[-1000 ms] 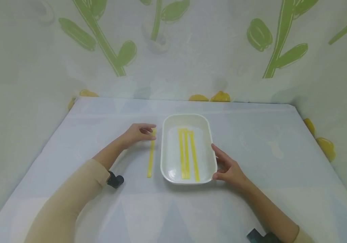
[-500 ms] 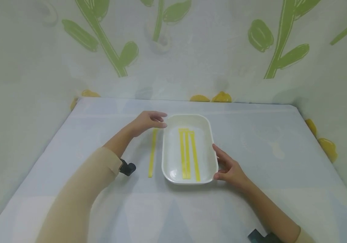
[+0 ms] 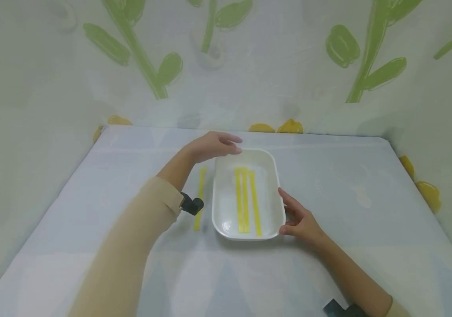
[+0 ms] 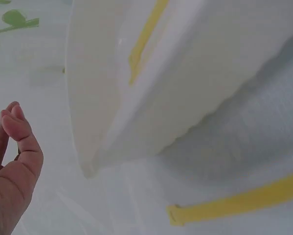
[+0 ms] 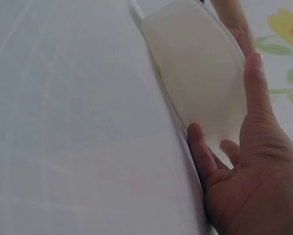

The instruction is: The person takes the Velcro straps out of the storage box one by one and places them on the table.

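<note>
A white rectangular tray with rounded corners (image 3: 224, 211) sits mid-table, with three flat yellow strips (image 3: 246, 200) lying lengthwise inside it. One more yellow strip (image 4: 234, 205) lies on the table left of the tray, partly covered by the left wrist in the head view. My left hand (image 3: 214, 146) is over the tray's far left corner, thumb and fingers loosely bent around nothing; the left wrist view shows its fingertips beside the tray, apart from it. My right hand (image 3: 303, 223) holds the tray's right side, with thumb and fingers (image 5: 200, 147) against its rim and wall.
A pale patterned cloth (image 3: 340, 185) covers the table. Behind its far edge rises a white wall or curtain (image 3: 273, 66) printed with green leaves and yellow flowers. Dark cameras (image 3: 192, 204) are strapped to both wrists.
My left hand has moved from the loose strip's far end up and right to the tray's far left corner. The strip stays on the table. My right hand keeps its place on the tray.
</note>
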Tool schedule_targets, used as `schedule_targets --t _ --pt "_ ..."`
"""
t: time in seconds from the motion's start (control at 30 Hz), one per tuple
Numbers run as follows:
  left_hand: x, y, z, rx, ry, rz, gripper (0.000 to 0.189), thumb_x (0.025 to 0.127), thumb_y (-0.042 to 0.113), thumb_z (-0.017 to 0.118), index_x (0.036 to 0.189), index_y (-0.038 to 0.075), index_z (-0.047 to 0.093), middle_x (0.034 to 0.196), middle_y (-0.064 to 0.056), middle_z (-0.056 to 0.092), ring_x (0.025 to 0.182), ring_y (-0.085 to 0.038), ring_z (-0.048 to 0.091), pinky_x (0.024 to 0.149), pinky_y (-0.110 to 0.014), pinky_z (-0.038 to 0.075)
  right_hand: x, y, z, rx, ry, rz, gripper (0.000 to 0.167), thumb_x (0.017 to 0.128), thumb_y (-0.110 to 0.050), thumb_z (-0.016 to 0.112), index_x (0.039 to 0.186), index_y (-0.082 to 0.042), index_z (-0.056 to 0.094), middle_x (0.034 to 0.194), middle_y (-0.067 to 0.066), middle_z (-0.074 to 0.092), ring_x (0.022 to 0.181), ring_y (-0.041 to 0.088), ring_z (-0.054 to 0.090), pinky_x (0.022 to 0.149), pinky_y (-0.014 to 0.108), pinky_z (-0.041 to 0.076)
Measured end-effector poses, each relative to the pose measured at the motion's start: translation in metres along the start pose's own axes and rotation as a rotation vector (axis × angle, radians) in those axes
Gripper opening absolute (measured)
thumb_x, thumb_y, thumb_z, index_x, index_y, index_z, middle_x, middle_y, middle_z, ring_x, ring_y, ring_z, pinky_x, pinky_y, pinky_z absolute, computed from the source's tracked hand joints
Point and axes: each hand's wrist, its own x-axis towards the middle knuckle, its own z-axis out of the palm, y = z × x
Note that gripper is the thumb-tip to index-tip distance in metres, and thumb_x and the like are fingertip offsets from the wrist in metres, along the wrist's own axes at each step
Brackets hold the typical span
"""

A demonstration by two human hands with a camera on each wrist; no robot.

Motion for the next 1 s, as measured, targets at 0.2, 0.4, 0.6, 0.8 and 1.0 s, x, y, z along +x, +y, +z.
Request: schedule_targets --t 0.2,0.4,0.6,0.8,1.0 --pt "0.013 0.007 0.016 -0.132 -0.045 -0.082 0.053 0.087 0.018 0.069 0.135 0.006 0.050 0.140 -0.007 0.048 0.130 -0.019 0.044 0.108 -0.032 0.035 0.000 0.000 0.000 -0.027 0.010 0.006 0.092 0.076 -0.007 0.078 0.151 -0.015 0.025 0.153 0.020 0.025 0.117 -0.003 0.050 0.077 0.030 0.055" --pt "0.024 0.002 0.033 -0.225 0.017 -0.163 0.054 0.084 0.014 0.072 0.133 0.003 0.052 0.137 -0.008 0.050 0.122 -0.018 0.049 0.104 -0.029 0.040 0.000 0.000 -0.001 -0.014 -0.003 -0.002 0.092 0.077 -0.008 0.078 0.151 -0.014 0.024 0.153 0.021 0.024 0.117 -0.003 0.050 0.078 0.030 0.055" --pt "0.035 -0.008 0.053 -0.278 0.074 -0.216 0.057 0.082 0.012 0.074 0.133 0.004 0.052 0.123 -0.008 0.056 0.101 -0.018 0.052 0.098 -0.031 0.044 -0.001 0.000 -0.003 -0.001 -0.002 0.001 0.092 0.076 -0.005 0.078 0.150 -0.013 0.025 0.152 0.023 0.025 0.117 -0.002 0.051 0.076 0.029 0.056" --pt "0.039 -0.015 0.068 -0.084 0.159 -0.213 0.055 0.076 0.013 0.080 0.126 0.007 0.058 0.125 -0.009 0.058 0.103 -0.020 0.056 0.082 -0.031 0.054 -0.002 0.000 -0.003 -0.023 0.013 0.016 0.092 0.076 -0.005 0.078 0.150 -0.014 0.025 0.152 0.022 0.025 0.117 -0.005 0.049 0.076 0.030 0.056" --pt "0.040 -0.025 0.077 0.235 0.254 -0.151 0.051 0.070 0.018 0.084 0.116 0.007 0.064 0.117 -0.008 0.065 0.072 -0.015 0.056 0.057 -0.023 0.052 -0.002 -0.001 -0.002 -0.020 0.013 0.013 0.091 0.076 -0.009 0.078 0.150 -0.012 0.026 0.152 0.023 0.025 0.117 -0.003 0.050 0.076 0.029 0.055"
